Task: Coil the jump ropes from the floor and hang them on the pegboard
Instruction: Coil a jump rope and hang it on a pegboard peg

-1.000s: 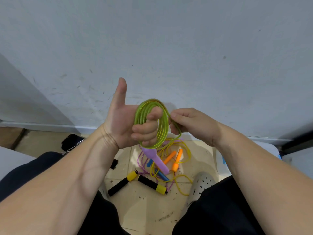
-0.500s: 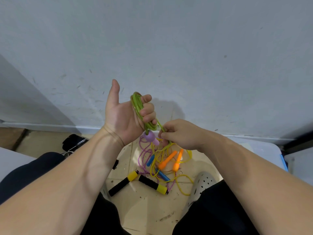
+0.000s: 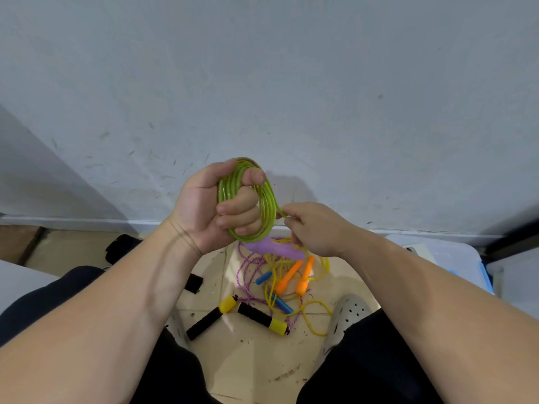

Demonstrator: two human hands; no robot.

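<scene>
Coil [image 3: 267,205] of green rope: I see left hand [image 3: 201,209] clenched through its loops. Right hand [image 3: 318,231], just right of coil, pinches the loose strand [image 3: 281,212] (purple handle [image 3: 280,249] hangs below coil).

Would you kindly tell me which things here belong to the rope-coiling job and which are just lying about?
Job: green rope coiled in left hand, end pinched by right hand; purple handle; orange handles, blue handles, black handles of ropes on the floor.
Lying about: grey shoe, white box.
</scene>
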